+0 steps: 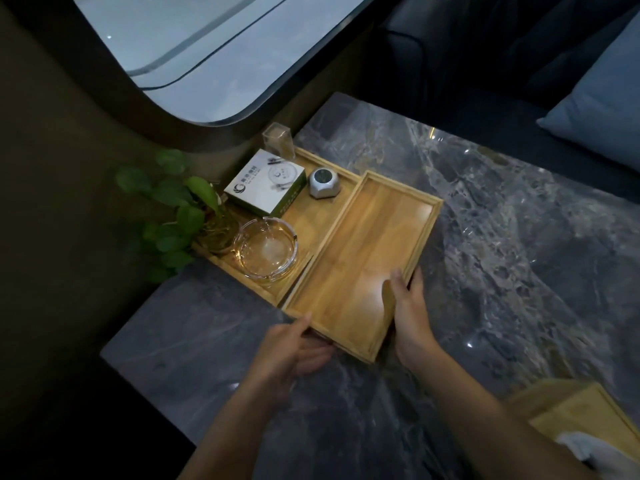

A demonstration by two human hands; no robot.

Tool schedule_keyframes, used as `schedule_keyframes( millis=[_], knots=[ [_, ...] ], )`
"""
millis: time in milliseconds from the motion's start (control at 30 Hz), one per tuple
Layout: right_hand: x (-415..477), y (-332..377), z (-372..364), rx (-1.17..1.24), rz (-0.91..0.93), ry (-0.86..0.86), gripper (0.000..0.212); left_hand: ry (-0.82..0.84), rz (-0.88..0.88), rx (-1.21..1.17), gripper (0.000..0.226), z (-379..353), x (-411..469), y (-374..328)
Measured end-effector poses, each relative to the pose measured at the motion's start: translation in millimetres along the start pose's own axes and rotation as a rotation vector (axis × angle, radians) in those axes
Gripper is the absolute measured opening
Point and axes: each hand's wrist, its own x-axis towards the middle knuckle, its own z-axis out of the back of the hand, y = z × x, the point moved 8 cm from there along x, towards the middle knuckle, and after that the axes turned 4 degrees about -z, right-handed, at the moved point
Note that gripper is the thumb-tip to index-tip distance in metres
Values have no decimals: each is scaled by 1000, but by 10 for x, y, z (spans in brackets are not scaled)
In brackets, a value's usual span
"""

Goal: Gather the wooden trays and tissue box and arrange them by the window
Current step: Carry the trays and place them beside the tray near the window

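1. Hands first: your left hand pinches the near-left corner of the empty wooden tray, fingers closed on the rim there; your right hand clamps the near end of its right wall, thumb inside, fingers outside.
2. Tray's long axis runs away from you, up and to the right, toward the window. Its left wall sits just beside the loaded tray, nearly touching; the near end looks slightly lifted off the bench, though that's hard to call.
3. That's the relation that matters: the two trays lie side by side, long walls roughly parallel, so any further push goes along that axis, and both your hands are at the near end to drive it.
4. Loaded tray is already tucked by the window, carrying a glass ashtray, a white-and-green carton, a small silver gadget and a clear holder at its far end. A potted plant sits at its left end.
5. Watch the ashtray: it sits close to the shared wall, so a sideways knock could rattle it.
6. Tissue box waits at your lower right, well apart from the trays, beside your right forearm. Right hand is nearer, I'd judge it goes next.
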Motion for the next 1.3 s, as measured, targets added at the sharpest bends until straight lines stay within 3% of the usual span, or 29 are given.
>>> schedule_keyframes(
  millis=[300,600,1033,1200,1300],
  knots=[
    [30,-39,-48,-95,-19,20,68,30,-34,21,25,69,33,-151],
    [30,-17,-19,-196,-25,71,59,36,-43,95,37,-47,29,-185],
    [-14,39,-36,-253,-27,112,63,32,-19,72,27,-44,16,-196],
    [-75,248,18,-346,28,81,54,-20,-24,391,46,78,-70,-270],
    [-93,505,224,-497,59,14,48,-113,-227,634,46,138,-203,-564]
  ],
)
